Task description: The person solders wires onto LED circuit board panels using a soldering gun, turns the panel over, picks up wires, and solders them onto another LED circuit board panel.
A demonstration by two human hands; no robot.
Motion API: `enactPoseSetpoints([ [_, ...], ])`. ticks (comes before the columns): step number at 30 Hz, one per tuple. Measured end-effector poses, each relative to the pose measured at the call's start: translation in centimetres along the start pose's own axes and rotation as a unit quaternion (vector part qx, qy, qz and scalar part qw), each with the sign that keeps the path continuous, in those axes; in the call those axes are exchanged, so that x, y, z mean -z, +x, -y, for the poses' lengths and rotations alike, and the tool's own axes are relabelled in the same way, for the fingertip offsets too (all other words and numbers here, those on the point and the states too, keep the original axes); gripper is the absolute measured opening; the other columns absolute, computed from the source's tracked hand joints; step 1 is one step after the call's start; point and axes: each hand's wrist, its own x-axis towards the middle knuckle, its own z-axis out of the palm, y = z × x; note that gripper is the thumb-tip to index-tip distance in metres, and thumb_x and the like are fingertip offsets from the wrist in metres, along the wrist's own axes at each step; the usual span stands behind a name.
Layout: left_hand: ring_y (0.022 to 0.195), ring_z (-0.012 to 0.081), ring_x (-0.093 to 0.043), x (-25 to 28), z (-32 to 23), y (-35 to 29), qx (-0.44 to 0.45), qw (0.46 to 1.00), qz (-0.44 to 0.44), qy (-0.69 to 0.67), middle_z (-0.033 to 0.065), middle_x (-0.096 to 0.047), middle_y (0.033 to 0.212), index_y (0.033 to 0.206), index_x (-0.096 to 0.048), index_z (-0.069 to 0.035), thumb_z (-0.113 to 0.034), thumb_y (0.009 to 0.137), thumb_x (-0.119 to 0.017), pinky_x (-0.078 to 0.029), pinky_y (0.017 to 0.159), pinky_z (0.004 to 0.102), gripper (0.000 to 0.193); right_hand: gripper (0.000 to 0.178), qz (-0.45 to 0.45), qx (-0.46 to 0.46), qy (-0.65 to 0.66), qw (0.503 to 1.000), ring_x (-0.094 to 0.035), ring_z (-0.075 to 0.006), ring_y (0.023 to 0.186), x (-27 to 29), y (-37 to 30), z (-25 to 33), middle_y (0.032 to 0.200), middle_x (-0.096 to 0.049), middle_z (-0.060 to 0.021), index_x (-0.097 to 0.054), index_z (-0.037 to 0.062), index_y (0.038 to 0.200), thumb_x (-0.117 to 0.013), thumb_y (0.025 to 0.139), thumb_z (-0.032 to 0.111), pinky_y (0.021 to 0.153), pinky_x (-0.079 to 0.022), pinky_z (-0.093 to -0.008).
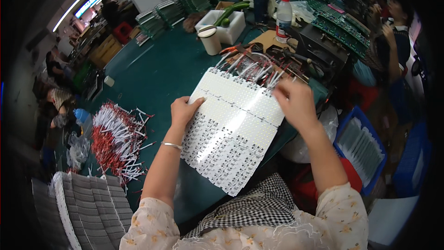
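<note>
A white circuit board panel (231, 120), dotted with small components, is tilted in front of me. My left hand (184, 111) grips its left edge, thumb on top. Along its far edge stands a row of short red and white wires (252, 71). My right hand (296, 104) is closed at the panel's far right corner, beside the last wires; whatever is between its fingertips is hidden. A big pile of loose red and white wires (115, 141) lies on the green table (148, 76) to the left.
Stacked grey panels (92, 206) stand at the near left. Beyond the panel are an orange-handled tool (240, 48), a cream cup (210, 41), a white foam box (231, 30) with green vegetables and a red-capped bottle (283, 18). A blue crate (360, 150) sits at right; people work nearby.
</note>
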Motion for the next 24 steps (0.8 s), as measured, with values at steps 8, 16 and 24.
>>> enactPoseSetpoints([
  [8, 0.092, 0.0358, -0.066, 0.3, -0.8, -0.1, -0.001, 0.995, 0.031, 0.096, 0.0231, -0.068, 0.096, 0.093, -0.069, 0.004, -0.056, 0.077, -0.069, -0.052, 0.082, 0.0424, 0.061, 0.021, 0.134, -0.006, -0.306, 0.943, -0.067, -0.0370, 0.085, -8.9, 14.1, -6.4, 0.088, -0.068, -0.0204, -0.072, 0.0107, 0.096, -0.064, 0.078, 0.021, 0.075, -0.052, -0.0474],
  [16, 0.103, 0.0370, -0.062, 0.4, -2.4, -1.3, 0.044, 0.998, 0.020, 0.032, 0.0203, -0.058, 0.114, 0.105, -0.066, 0.003, -0.048, 0.077, -0.073, -0.052, 0.086, 0.0423, 0.059, 0.040, 0.267, -0.025, -0.308, 0.913, -0.065, -0.0353, 0.098, -11.2, 16.4, -7.0, 0.102, -0.069, -0.0191, -0.071, 0.0105, 0.101, -0.079, 0.068, 0.032, 0.084, -0.052, -0.0438],
  [24, 0.102, 0.0348, -0.063, 0.4, -3.1, -1.4, 0.064, 0.997, 0.029, 0.024, 0.0183, -0.053, 0.118, 0.104, -0.066, 0.001, -0.046, 0.078, -0.073, -0.052, 0.085, 0.0426, 0.055, 0.028, 0.007, -0.034, -0.314, 0.949, -0.062, -0.0390, 0.092, -10.7, 20.0, -7.0, 0.091, -0.066, -0.0209, -0.069, 0.0048, 0.096, -0.065, 0.084, 0.030, 0.080, -0.048, -0.0478],
])
